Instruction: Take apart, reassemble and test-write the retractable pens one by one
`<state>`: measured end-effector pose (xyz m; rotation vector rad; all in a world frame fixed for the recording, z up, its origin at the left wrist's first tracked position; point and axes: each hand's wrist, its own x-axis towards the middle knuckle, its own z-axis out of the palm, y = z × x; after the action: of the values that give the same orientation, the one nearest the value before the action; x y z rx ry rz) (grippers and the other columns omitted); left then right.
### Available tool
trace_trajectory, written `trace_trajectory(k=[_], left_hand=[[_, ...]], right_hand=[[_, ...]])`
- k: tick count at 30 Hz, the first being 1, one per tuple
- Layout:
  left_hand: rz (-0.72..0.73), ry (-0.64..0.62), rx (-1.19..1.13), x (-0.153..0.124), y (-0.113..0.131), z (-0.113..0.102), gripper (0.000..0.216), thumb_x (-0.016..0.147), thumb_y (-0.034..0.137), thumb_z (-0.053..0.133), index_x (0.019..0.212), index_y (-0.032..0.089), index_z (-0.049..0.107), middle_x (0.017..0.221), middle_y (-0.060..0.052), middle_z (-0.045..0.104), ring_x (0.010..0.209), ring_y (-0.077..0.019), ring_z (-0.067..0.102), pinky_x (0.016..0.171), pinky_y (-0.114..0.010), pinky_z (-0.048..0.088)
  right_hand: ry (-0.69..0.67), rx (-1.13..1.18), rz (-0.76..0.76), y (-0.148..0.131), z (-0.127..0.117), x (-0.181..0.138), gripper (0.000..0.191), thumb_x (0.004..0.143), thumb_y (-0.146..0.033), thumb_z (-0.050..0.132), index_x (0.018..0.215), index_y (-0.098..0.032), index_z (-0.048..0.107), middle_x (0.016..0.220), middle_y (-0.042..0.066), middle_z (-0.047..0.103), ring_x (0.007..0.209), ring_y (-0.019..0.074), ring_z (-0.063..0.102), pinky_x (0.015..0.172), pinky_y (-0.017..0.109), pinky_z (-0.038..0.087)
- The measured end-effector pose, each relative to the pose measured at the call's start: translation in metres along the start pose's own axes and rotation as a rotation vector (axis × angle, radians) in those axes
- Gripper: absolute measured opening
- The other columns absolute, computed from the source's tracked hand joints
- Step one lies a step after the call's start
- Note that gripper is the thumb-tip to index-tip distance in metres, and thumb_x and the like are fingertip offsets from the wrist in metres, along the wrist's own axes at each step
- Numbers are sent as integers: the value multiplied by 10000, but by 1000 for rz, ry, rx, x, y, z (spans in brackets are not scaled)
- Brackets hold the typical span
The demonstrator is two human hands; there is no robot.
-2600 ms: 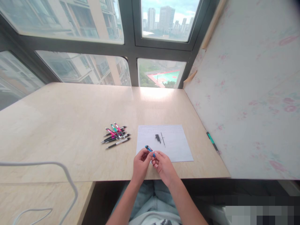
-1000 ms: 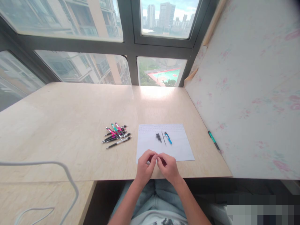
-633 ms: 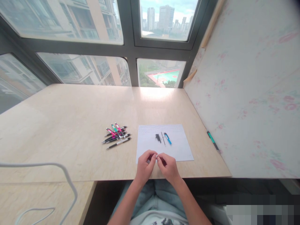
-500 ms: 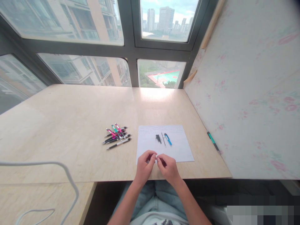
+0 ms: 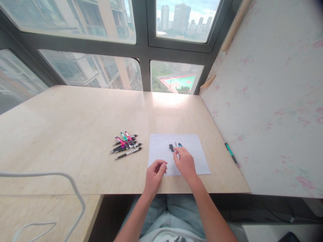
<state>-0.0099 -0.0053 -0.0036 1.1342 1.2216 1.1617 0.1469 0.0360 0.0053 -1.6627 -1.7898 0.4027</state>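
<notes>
My left hand point(image 5: 155, 173) rests over the lower left edge of a white sheet of paper point(image 5: 161, 153), thumb and fingers pinched together. Whatever the pinch holds is too small to make out. Over the middle of the sheet is my right hand point(image 5: 185, 163), its thumb and bent fingers apart beside small black pen parts point(image 5: 171, 147). Just beyond its fingertips, the end of a thin refill point(image 5: 175, 144) shows. A blue pen barrel with a dark end point(image 5: 180, 145) is mostly covered by this hand.
Left of the paper lies a pile of several click pens point(image 5: 127, 143) in pink, green, black and white. A green and black pen point(image 5: 231, 154) lies against the papered wall point(image 5: 272, 101). A white cable point(image 5: 72, 183) curves over the left side of the table point(image 5: 88, 117).
My hands were together at the paper's near edge. The right one has moved forward and up over the pen parts, while the left stays pinched nearby. The view has shifted slightly.
</notes>
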Motion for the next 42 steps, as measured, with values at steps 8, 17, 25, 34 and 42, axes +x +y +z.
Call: trace_trajectory(k=[8,17,25,34,42], left_hand=[[11,6,-26,0,2,0,235,845,391,598,852,167,666,672,-16,614,617,-145,558,590,-257,448],[1,2,-20,1,1,0,228,848,386,601,860,165,660,675,-14,607,625,-148,555,599,-259,448],[1,-2,-8,-1,2,1,238,848,400,598,864,171,663,685,-17,608,635,-153,557,610,-261,449],[10,-38,-31,-1,7,1,268,841,411,619,896,159,689,776,-50,681,676,-168,576,634,-274,453],[-9,44,-135,3,-7,-3,301,831,410,640,936,132,685,733,-60,684,638,-159,563,612,-274,445]], right_hand=[[66,-213,109,23,-12,16,204,857,-211,509,983,-192,668,944,71,664,823,197,611,661,281,406],[27,-323,184,35,-11,6,179,828,-250,573,979,-212,661,940,69,640,785,188,594,574,267,346],[142,-155,206,32,-14,-4,150,851,-283,529,875,-189,643,849,63,652,677,171,577,589,274,394],[-31,431,-19,-30,-8,-39,115,853,-257,572,888,-202,666,849,56,662,725,161,610,530,232,470],[-108,312,-73,0,-24,-16,190,869,-194,505,983,-199,657,924,58,667,732,151,616,561,238,482]])
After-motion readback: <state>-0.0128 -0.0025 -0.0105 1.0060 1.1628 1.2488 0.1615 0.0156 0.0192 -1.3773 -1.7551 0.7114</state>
